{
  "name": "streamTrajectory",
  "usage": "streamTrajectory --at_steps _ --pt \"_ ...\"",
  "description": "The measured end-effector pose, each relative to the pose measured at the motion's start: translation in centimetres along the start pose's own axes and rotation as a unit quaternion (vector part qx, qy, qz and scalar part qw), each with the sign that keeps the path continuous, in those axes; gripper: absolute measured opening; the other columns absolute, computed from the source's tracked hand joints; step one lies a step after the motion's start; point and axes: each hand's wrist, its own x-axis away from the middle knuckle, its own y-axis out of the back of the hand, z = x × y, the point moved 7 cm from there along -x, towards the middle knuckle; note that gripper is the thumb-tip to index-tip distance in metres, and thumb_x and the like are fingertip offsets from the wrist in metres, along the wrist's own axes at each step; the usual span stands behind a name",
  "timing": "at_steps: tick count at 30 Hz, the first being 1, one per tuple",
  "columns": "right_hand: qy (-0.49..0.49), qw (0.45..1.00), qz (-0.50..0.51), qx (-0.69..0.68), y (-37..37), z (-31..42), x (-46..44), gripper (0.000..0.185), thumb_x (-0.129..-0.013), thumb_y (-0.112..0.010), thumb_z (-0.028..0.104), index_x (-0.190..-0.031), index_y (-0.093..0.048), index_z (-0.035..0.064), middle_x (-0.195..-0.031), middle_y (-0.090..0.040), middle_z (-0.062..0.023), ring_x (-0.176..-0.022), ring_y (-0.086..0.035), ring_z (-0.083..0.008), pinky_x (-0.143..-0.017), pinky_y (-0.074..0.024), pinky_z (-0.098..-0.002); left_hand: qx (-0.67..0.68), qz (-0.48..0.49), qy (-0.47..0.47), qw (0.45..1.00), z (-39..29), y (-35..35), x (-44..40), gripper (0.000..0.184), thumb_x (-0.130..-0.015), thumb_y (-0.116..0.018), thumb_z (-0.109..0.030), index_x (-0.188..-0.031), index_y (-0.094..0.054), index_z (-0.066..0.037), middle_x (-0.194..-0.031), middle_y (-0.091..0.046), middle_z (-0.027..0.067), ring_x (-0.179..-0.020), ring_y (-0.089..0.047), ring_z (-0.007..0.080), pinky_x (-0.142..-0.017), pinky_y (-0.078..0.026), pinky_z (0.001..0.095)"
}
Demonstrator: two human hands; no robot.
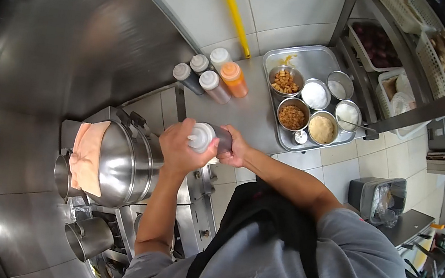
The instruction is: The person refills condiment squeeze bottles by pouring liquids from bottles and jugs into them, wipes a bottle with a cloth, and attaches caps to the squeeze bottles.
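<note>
A squeeze bottle (223, 138) with a white nozzle cap and dark contents is tilted between my hands, its cap towards the left. My left hand (178, 147) wraps around the cap end, thumb along its side. Around the bottle's lower body, my right hand (236, 146) has its fingers closed. Beyond my hands, several more squeeze bottles stand grouped on the steel counter (254, 112). One of these is an orange bottle (235, 80); a dark bottle (188, 79) is at the group's left.
A metal tray (285, 139) at the right holds several steel bowls of powders and chopped bits. To my left stands a large steel pot (122, 165) with a peach cloth (88, 157) on it. Shelves with baskets (375, 46) line the right; a bin (376, 197) is below.
</note>
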Motion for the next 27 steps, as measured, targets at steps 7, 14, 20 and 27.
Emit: streamTrajectory --at_steps 7,14,20,27 --pt "-0.097 0.982 -0.077 0.143 6.2 -0.5 -4.5 0.076 -0.096 -0.038 0.077 -0.128 -0.054 0.0106 -0.097 -0.067 -0.0167 -0.059 -0.057 -0.0176 -0.052 -0.0487 -0.0307 -0.025 0.059 0.129 0.990 8.2 -2.7 3.0 0.044 -0.074 -0.087 -0.035 -0.099 -0.063 -0.007 -0.077 -0.068 0.0160 -0.069 -0.069 0.0372 -0.063 -0.055 0.0448" --pt "-0.039 0.944 -0.112 0.308 8.2 1.8 6.2 0.089 -0.098 -0.033 0.080 -0.152 -0.041 0.0098 -0.125 -0.066 -0.0150 -0.084 -0.069 -0.0234 -0.076 -0.0580 -0.0379 -0.173 0.060 0.234 0.955 18.1 -8.4 0.8 0.054 -0.081 -0.079 -0.055 -0.103 -0.061 -0.010 -0.087 -0.073 0.0206 -0.082 -0.071 0.0446 -0.070 -0.054 0.0545" --pt "0.006 0.920 -0.270 0.285 15.8 -1.5 21.8 0.058 -0.107 -0.045 0.052 -0.146 -0.051 0.0092 -0.120 -0.066 -0.0126 -0.073 -0.067 -0.0203 -0.066 -0.0601 -0.0358 -0.138 0.096 0.293 0.941 21.2 -11.7 -1.2 0.061 -0.085 -0.075 -0.062 -0.111 -0.060 -0.008 -0.099 -0.073 0.0240 -0.095 -0.070 0.0468 -0.079 -0.054 0.0561" --pt "0.192 0.810 -0.510 0.217 28.9 -12.2 42.2 0.045 -0.102 -0.058 0.044 -0.134 -0.059 0.0116 -0.111 -0.069 -0.0123 -0.073 -0.069 -0.0205 -0.061 -0.0605 -0.0345 -0.154 0.096 0.304 0.935 12.0 -4.2 -1.7 0.066 -0.098 -0.057 -0.059 -0.141 -0.060 -0.009 -0.138 -0.063 0.0259 -0.128 -0.060 0.0412 -0.106 -0.047 0.0478"
